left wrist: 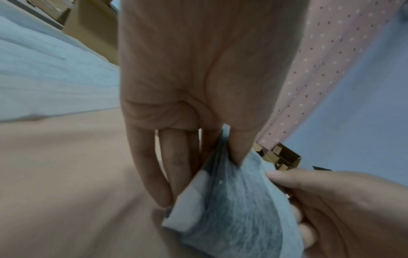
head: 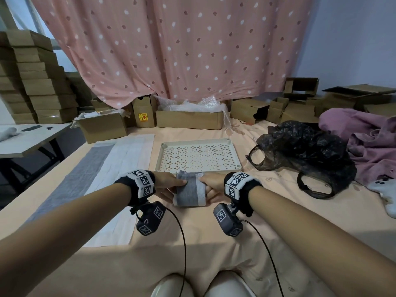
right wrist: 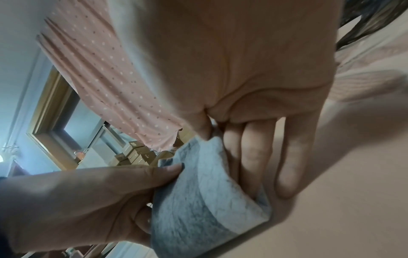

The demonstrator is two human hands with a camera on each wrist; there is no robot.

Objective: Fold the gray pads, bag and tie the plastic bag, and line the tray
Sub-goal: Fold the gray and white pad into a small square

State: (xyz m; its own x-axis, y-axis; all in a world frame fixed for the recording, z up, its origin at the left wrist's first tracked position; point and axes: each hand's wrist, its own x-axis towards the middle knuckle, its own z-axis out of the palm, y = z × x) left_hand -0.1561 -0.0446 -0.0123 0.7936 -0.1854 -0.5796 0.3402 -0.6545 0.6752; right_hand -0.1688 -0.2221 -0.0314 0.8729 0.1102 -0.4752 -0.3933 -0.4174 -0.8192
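Observation:
A folded gray pad (head: 189, 191) with white edges is held between both hands just above the peach sheet, in front of the tray. My left hand (head: 171, 185) pinches its left edge, thumb on top and fingers beneath (left wrist: 223, 157). My right hand (head: 211, 186) pinches its right edge the same way (right wrist: 212, 139). The folded pad fills the lower part of both wrist views (left wrist: 234, 209) (right wrist: 198, 200). A cream perforated tray (head: 198, 156) lies beyond the hands. A long unfolded gray and white pad (head: 100, 168) lies flat at the left. A crumpled black plastic bag (head: 306, 151) sits at the right.
Open cardboard boxes (head: 188, 118) and bubble wrap line the back under a pink dotted curtain (head: 171, 50). Stacked boxes (head: 38, 82) stand at the far left by a small table (head: 27, 138). A purple garment (head: 368, 142) and a white sock (head: 385, 194) lie at the right.

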